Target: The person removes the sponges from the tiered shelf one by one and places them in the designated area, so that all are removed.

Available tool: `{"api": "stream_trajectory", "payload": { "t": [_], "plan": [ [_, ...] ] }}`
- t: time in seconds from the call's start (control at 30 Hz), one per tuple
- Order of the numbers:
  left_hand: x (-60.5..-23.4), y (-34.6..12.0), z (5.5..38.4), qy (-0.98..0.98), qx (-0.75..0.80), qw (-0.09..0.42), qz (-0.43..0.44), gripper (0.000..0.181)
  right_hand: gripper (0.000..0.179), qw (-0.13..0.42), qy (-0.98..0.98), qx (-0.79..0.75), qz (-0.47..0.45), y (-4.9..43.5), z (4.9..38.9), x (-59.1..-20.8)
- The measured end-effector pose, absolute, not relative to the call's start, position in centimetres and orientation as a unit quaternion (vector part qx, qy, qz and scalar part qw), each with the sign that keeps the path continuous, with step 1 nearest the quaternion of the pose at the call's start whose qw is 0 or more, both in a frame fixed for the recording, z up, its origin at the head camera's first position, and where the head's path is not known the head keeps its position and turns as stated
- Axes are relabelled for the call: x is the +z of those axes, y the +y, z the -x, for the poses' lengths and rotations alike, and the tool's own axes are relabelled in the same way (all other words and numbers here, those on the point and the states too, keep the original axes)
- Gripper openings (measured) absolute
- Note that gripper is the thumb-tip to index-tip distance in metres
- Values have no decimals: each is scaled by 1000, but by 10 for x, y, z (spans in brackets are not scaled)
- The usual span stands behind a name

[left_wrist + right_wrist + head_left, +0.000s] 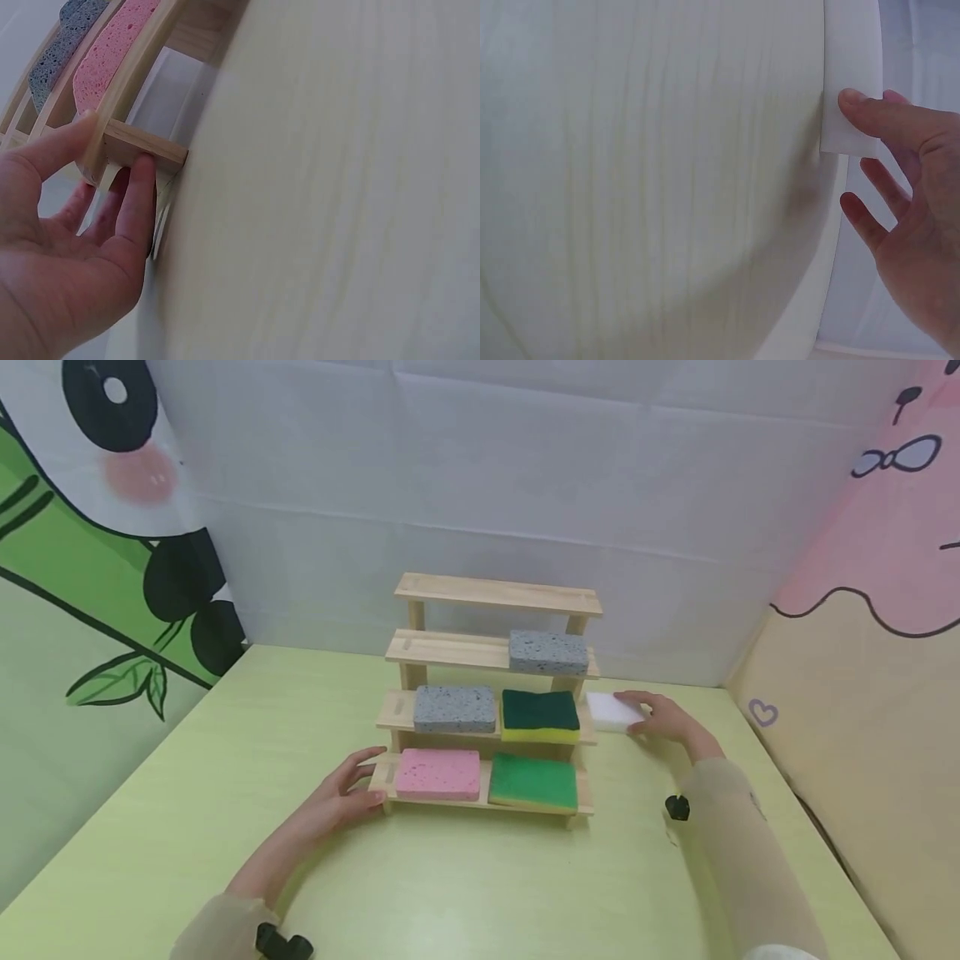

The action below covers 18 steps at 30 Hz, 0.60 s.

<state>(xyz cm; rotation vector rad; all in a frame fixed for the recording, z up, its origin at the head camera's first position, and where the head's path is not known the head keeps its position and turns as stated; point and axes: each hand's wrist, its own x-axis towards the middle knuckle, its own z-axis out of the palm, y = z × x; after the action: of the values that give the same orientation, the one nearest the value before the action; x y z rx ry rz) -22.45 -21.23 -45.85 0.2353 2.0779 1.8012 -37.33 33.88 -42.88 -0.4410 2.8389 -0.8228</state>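
A tiered wooden rack (450,647) stands mid-table. My left hand (347,795) grips the left end of its lowest step; in the left wrist view the thumb lies against the step's edge and fingers touch the wooden leg (142,141). Beside the rack's right side, my right hand (670,723) pinches a white sponge (607,712) by its outer end, thumb on one face, as the right wrist view shows. On the lowest step sit a pink sponge (438,774) and a green scouring sponge (532,781).
One step up lie a speckled grey block (453,710) and a dark-green-and-yellow sponge (540,714). Another grey block (549,653) sits on the third step's right half. The pale table (465,893) meets a white backdrop (510,477) behind, with printed panels at both sides.
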Motion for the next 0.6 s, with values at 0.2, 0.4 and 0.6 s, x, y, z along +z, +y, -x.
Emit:
{"api": "stream_trajectory", "payload": {
  "t": [0.2, 0.4, 0.6],
  "plan": [
    [-454, -209, 223, 743, 641, 184, -55, 75, 68, 78, 947, -277, 146, 340, 374, -430],
    [-453, -208, 222, 741, 646, 179, -49, 76, 69, 72, 948, -273, 148, 338, 372, -427],
    [-454, -207, 221, 742, 644, 180, -40, 76, 70, 67, 948, -269, 158, 340, 370, -427]
  ]
}}
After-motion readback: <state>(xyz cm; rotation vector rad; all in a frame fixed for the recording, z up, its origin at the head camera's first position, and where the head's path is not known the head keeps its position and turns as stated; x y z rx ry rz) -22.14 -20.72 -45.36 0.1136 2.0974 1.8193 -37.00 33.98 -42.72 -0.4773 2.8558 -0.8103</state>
